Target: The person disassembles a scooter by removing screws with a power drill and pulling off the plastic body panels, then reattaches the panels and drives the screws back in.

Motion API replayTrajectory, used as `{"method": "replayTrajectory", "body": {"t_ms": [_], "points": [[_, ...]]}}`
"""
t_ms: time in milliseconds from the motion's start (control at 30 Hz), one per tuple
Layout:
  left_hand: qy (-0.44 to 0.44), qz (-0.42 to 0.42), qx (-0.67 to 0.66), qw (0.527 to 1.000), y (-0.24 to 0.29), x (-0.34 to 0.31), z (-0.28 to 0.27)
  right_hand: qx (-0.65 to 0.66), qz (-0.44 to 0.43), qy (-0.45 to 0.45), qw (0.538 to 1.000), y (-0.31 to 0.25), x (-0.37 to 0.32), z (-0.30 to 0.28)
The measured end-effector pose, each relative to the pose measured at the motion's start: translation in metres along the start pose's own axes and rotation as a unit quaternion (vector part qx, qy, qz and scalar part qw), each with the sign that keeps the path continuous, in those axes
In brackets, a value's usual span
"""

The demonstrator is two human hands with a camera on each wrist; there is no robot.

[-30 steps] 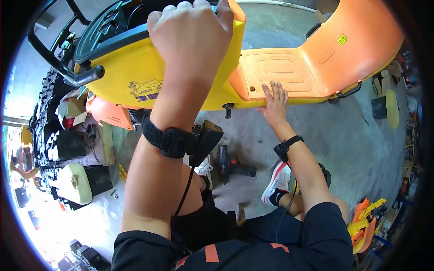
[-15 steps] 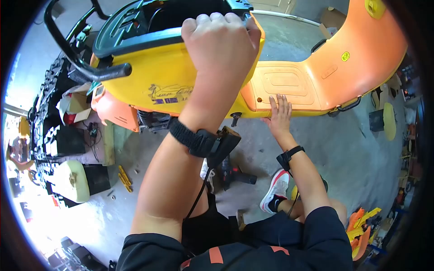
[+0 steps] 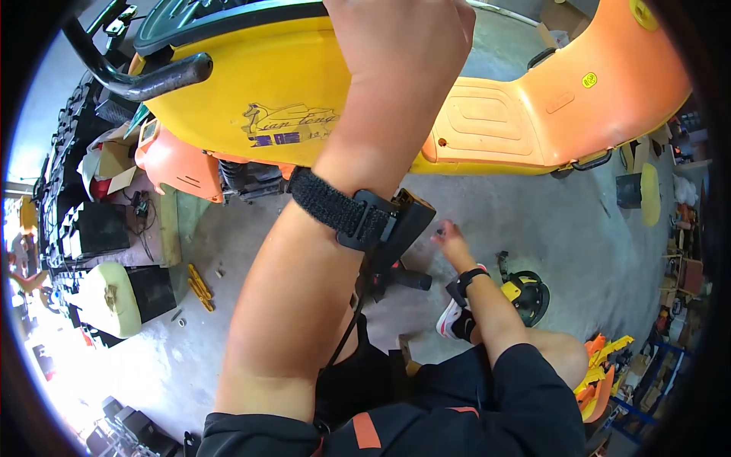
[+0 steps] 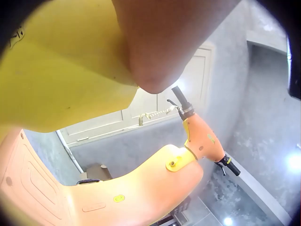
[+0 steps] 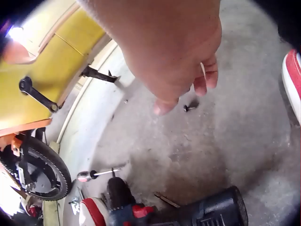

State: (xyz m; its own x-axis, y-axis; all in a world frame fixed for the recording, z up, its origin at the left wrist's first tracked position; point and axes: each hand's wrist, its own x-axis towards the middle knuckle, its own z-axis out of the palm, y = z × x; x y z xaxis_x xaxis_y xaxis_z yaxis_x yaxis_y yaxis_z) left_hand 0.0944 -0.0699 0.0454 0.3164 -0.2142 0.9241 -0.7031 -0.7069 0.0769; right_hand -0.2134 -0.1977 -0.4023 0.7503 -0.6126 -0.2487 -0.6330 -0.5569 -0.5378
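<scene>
A small dark bolt (image 5: 186,108) is seen on the floor (image 5: 244,127) near the right hand (image 5: 183,61), whose thumb and fingers are parted around nothing, while the left hand's (image 3: 403,34) grip at the yellow scooter body (image 3: 251,76) cannot be told.

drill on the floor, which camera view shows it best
The right wrist view: the drill is large there, chuck and battery showing, though cut by the bottom edge. The head view shows only part, behind the left wrist's camera. The left wrist view doesn't show it.

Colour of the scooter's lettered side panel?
Yellow side panel; shows best in the head view.
</scene>
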Motion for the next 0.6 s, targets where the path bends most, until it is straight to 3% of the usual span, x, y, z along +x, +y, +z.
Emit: {"method": "replayTrajectory", "body": {"t_ms": [67, 133, 200, 233, 267, 400, 467, 533, 600], "points": [[0.003, 0.005, 0.008, 1.0, 0.0, 0.0, -0.003, -0.028, -0.018, -0.009, 0.999, 0.014, -0.002, 0.025], [0.013, 0.015, 0.013, 1.0, 0.0, 0.003, -0.005, -0.086, 0.019, -0.011, 0.996, 0.016, 0.007, 0.042], [-0.036, -0.008, -0.024, 0.999, 0.0, 0.002, -0.008, -0.076, 0.072, -0.04, 0.994, 0.015, 0.015, 0.047], [0.01, 0.045, 0.095, 0.994, -0.005, -0.003, 0.009, -0.085, 0.074, -0.027, 0.993, 0.024, 0.017, 0.059], [0.011, 0.048, 0.088, 0.995, -0.004, -0.004, 0.01, -0.096, 0.078, -0.013, 0.992, 0.029, 0.016, 0.063], [0.004, 0.044, 0.09, 0.995, -0.004, -0.002, 0.012, -0.078, 0.065, -0.034, 0.994, 0.024, 0.035, 0.045], [0.012, 0.005, 0.079, 0.997, -0.002, -0.003, 0.015, 0.193, 0.066, -0.027, 0.979, -0.017, 0.044, -0.014], [0.013, 0.005, 0.079, 0.997, -0.002, -0.002, 0.016, 0.332, 0.021, -0.032, 0.942, -0.069, 0.049, -0.083], [0.013, 0.003, 0.079, 0.997, -0.001, -0.001, 0.016, 0.387, -0.031, -0.003, 0.922, -0.122, 0.05, -0.143]]}}
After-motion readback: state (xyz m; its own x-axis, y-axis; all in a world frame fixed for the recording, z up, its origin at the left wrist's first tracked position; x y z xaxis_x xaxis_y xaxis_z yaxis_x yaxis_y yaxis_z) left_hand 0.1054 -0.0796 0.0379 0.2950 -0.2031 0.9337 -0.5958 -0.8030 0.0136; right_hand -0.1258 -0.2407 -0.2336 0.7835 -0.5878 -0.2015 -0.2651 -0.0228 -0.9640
